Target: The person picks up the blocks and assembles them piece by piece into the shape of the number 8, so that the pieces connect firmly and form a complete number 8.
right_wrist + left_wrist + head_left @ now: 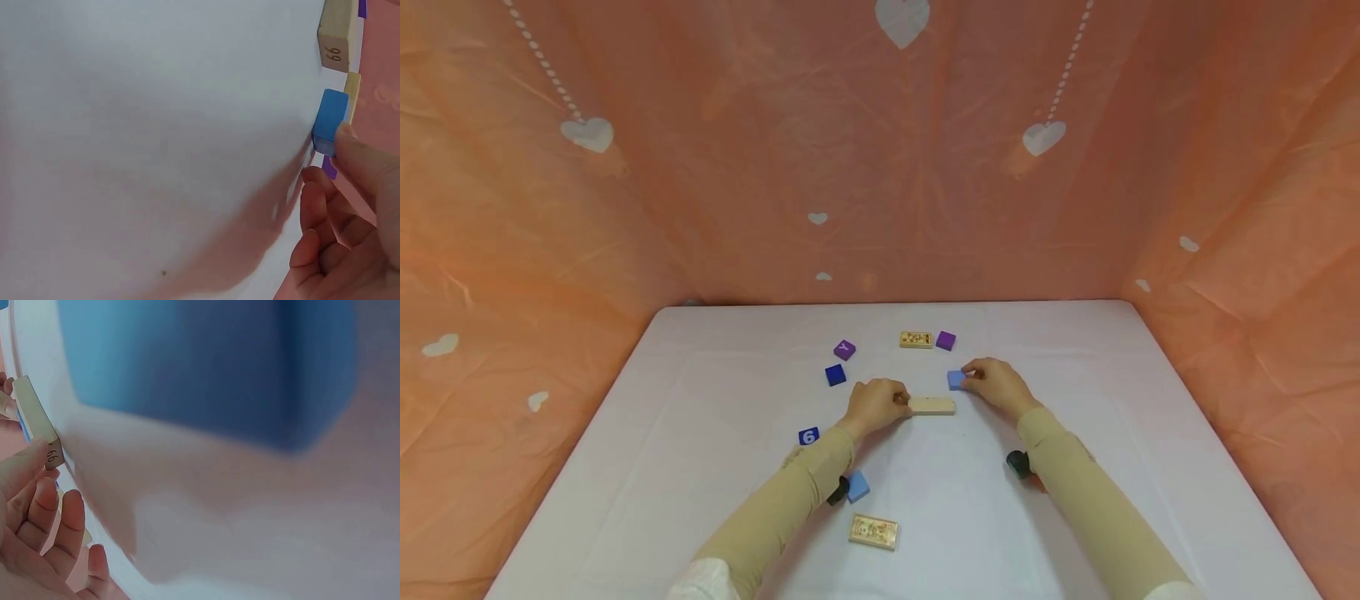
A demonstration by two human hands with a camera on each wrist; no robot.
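Observation:
My left hand point(874, 406) pinches the left end of a long pale wooden block point(932, 407) between thumb and fingers. The end face of that block reads "66" in the left wrist view, and the other fingers are loosely bent below it. Just right of and behind the wooden block, my right hand point(997, 385) pinches a small light blue block point(955, 380) at its right side. In the right wrist view the thumb point(350, 140) lies against the blue block, which stands close to the wooden block's "66" end.
Behind the hands lie a printed wooden tile point(916, 340), a plain purple block point(946, 340), a purple "Y" block point(845, 350) and a dark blue block point(836, 375). Around my left forearm are a blue "6" block point(808, 436), a light blue block point(857, 487) and another printed tile point(874, 532).

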